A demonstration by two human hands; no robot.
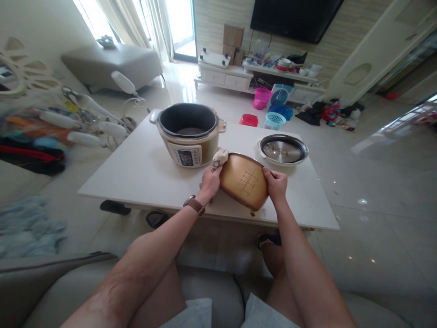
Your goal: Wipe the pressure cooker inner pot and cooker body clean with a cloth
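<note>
Between my hands, at the front of the table, a gold inner cooking pot (241, 181) is held tilted, its wall with a printed measuring scale facing me. My left hand (210, 180), below a brown-strapped watch, is closed on a crumpled patterned cloth (220, 158) at the pot's left side. The pot's right rim is gripped by my right hand (276, 184). Just behind stands the electric pressure cooker (186, 150), lidless, with a dark inside and a control panel on its front. The round lid (282, 151) lies underside up at the right.
The white table (129, 177) carries the cooker and lid. A lamp with several white arms (112, 130) stands close to its left edge. Beyond the table, baskets (275, 120) and a red stool-like item (249, 120) sit on the floor before a TV cabinet (223, 78).
</note>
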